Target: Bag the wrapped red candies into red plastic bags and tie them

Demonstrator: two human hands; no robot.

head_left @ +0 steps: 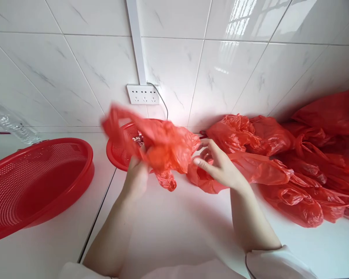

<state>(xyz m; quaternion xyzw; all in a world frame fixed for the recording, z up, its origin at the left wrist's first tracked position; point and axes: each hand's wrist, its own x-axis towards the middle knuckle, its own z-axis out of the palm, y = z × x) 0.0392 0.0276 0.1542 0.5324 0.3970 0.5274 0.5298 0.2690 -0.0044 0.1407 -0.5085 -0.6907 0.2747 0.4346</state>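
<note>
A thin red plastic bag point(168, 145) is held up in front of me, its upper left part smeared by motion. My left hand point(138, 170) is closed on the bag's left side, near its handles. At the bag's right side my right hand point(216, 162) has its fingers curved and apart, the fingertips close to the plastic. Whether they touch it I cannot tell. Behind the held bag stands a small red mesh basket point(116, 153), partly hidden, with small red-and-white items point(138, 138) inside that I cannot make out.
A large red mesh basket point(84, 162) stands at the left, beside a clear plastic bottle point(17, 130). Several red plastic bags point(299, 193) lie heaped on the right of the white table point(174, 228). A power strip point(143, 94) with a cable is on the tiled wall.
</note>
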